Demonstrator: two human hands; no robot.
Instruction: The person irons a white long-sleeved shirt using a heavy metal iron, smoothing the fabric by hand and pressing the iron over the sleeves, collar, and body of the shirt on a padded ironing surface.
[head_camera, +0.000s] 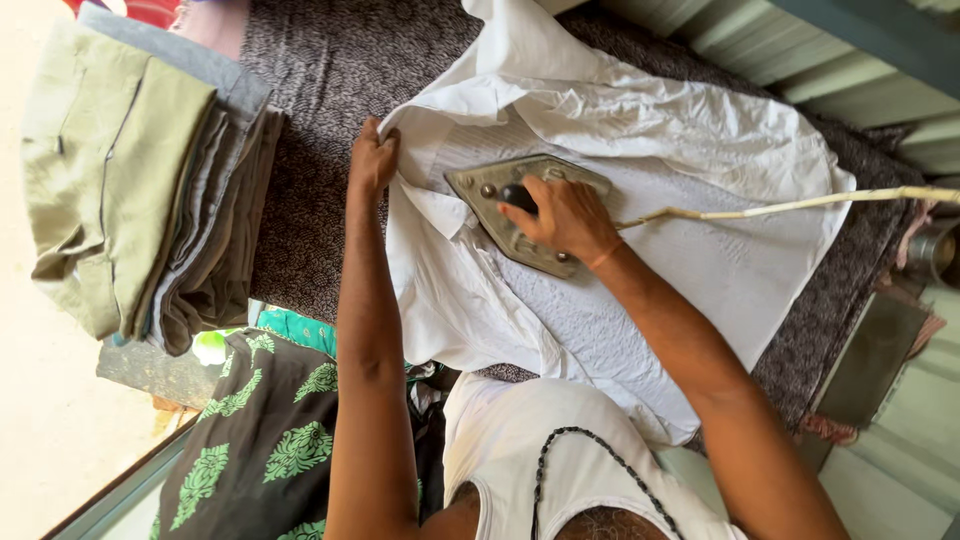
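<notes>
Metal wedge-shaped iron on crumpled white shirt; right hand grips handle.

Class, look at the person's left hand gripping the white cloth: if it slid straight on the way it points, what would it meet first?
Probably only the dark patterned table cover; the left hand points up-frame past the white garment.

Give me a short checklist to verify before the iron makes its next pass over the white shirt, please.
1. Right hand grips the handle of the iron: ok.
2. Left hand pins the edge of the white shirt, apart from the iron: ok.
3. Cloth ahead of the iron is flat: not ok, wrinkles at the top.
4. Cord runs off to the side, clear of the soleplate: ok.
5. Iron heat: cannot tell.
6. Folded stack of clothes lies apart from the shirt: ok.
</notes>
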